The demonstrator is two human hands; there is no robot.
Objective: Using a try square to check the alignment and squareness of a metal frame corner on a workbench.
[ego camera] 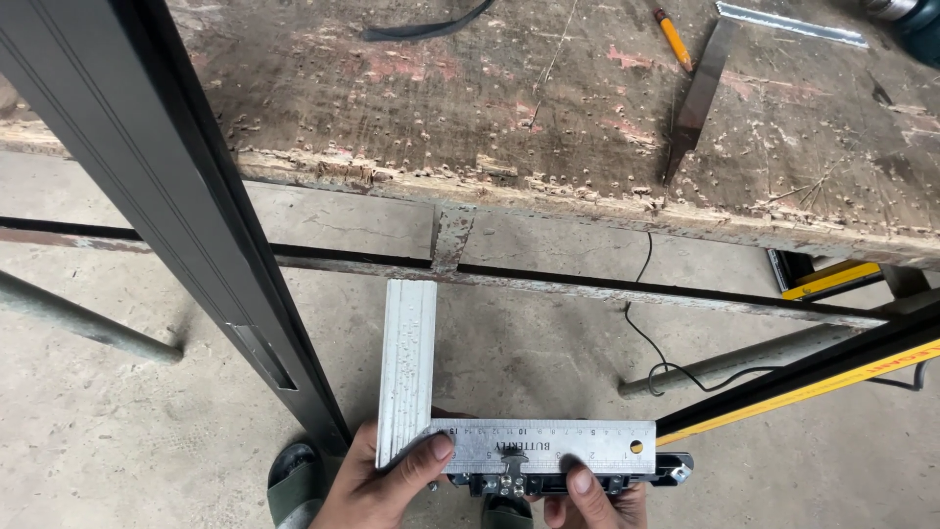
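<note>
Head view: the left hand [377, 485] pinches a pale strip [407, 367] and the end of a steel ruler [543, 446] under its thumb. The right hand [587, 500] grips a black lock body [573, 480] beneath the ruler, low over the floor, beside a dark frame [166, 196]. With only a thumb pinning it, the ruler could slide off square, or the strip could tip away. The table [548, 108] lies well beyond.

Steel combination square [543, 449] held level near the bottom edge, silver ruler blade running left to right over its black head, one end laid across a pale ribbed metal strip [407, 367] standing upright.
</note>
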